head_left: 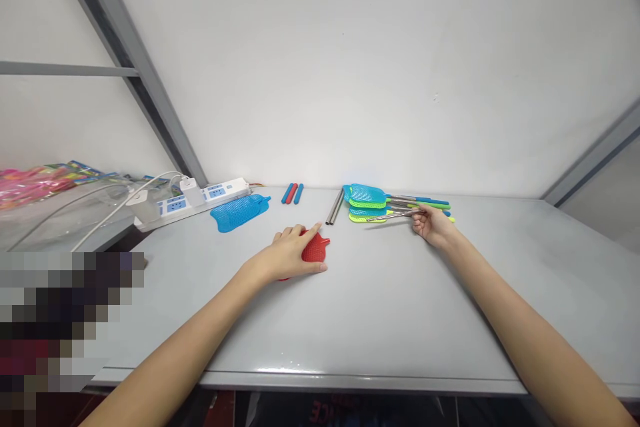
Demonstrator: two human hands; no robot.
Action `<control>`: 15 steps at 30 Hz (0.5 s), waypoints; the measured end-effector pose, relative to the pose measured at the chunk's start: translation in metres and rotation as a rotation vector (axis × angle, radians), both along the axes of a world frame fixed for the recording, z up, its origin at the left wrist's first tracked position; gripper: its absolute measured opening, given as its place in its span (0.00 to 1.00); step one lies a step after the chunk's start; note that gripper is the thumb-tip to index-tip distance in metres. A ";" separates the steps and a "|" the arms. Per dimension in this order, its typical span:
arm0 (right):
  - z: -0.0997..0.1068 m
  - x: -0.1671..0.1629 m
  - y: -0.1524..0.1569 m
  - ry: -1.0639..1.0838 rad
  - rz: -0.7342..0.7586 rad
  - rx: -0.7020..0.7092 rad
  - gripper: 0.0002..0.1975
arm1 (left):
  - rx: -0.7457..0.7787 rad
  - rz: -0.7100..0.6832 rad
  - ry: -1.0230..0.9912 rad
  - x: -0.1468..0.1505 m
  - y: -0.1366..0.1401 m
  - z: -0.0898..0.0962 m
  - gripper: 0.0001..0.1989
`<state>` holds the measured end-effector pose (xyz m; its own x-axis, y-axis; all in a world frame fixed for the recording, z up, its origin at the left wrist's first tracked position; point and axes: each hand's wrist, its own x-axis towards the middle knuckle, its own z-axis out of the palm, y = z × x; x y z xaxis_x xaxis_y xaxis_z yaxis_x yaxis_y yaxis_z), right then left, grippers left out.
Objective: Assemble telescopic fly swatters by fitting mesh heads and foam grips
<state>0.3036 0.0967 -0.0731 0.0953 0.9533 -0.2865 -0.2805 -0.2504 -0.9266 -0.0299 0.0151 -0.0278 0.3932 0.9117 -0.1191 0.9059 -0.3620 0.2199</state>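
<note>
My left hand (290,255) lies over a red fly swatter head (314,248) on the table. Its thumb and fingers are spread apart, and the palm hides much of the head. My right hand (433,227) is closed on a thin metal rod (395,215), which points left in front of a pile of fly swatters. This pile has blue heads (369,193) and green heads (367,217), with metal shafts and coloured grips running right. Between my hands lie a couple of metal tubes (335,207), side by side.
A loose blue swatter head (240,212) lies at the left beside a white power strip (220,193) with plugs and cables. Two blue grips and one red grip (293,193) lie near the wall. Pink items in clear plastic (45,180) are at far left. The grey table (380,320) meets a white wall.
</note>
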 end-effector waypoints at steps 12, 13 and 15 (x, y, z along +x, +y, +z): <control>0.002 -0.006 -0.003 0.102 -0.092 -0.001 0.14 | 0.067 -0.030 -0.010 0.000 0.001 -0.002 0.41; 0.002 -0.006 -0.003 0.108 -0.100 0.000 0.15 | 0.073 -0.028 -0.011 0.000 0.001 -0.002 0.41; 0.002 -0.007 -0.004 0.118 -0.111 0.001 0.14 | 0.084 -0.026 -0.016 0.000 0.001 -0.002 0.42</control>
<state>0.2967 0.0930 -0.0709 0.1657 0.9392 -0.3007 -0.4133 -0.2107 -0.8859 -0.0296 0.0162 -0.0301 0.4180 0.9077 -0.0364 0.8926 -0.4029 0.2022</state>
